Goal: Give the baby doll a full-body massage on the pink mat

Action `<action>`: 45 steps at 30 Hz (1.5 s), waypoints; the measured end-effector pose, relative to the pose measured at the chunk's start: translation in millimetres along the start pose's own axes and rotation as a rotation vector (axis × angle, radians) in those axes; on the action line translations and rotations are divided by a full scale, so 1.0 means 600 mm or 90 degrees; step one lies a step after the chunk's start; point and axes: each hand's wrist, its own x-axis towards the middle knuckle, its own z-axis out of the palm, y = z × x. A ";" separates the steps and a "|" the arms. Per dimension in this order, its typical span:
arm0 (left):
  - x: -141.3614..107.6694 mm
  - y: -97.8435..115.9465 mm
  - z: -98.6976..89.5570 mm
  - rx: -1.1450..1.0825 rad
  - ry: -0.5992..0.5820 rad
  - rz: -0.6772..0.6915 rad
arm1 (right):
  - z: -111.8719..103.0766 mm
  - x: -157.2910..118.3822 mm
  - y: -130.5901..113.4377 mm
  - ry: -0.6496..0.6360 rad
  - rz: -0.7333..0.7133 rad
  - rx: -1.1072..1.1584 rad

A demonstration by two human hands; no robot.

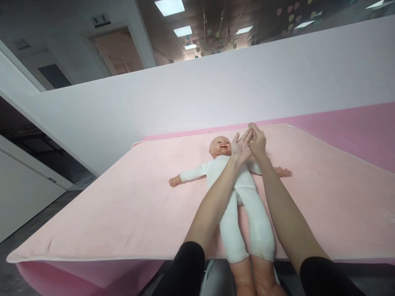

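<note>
A baby doll [230, 172] with a white cloth body lies on its back on a pink cloth [138, 205], its arms spread and its legs over the front edge. My left hand [241, 147] is beside the doll's head, palm up with the fingers spread, and holds nothing. My right hand [257, 139] is just to the right with bent fingers, touching the fingertips of my left hand. Whether anything sits between the right fingers is too small to tell. My forearms pass over the doll's body and along its right side in view.
Behind the cloth stands a white wall panel [231, 90]. A pink surface [361, 131] shows at the right. The cloth's front edge hangs near my body, and a white cabinet or door [27, 193] is at the far left.
</note>
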 end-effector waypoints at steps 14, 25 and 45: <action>-0.004 -0.001 -0.007 0.266 -0.038 0.072 | -0.016 0.015 -0.003 -0.032 -0.013 -0.097; -0.013 -0.010 -0.036 0.108 -0.017 0.025 | -0.013 0.013 -0.001 -0.043 -0.041 -0.157; -0.243 0.035 -0.130 1.031 -0.226 0.189 | -0.010 -0.145 -0.127 -0.218 -0.005 0.106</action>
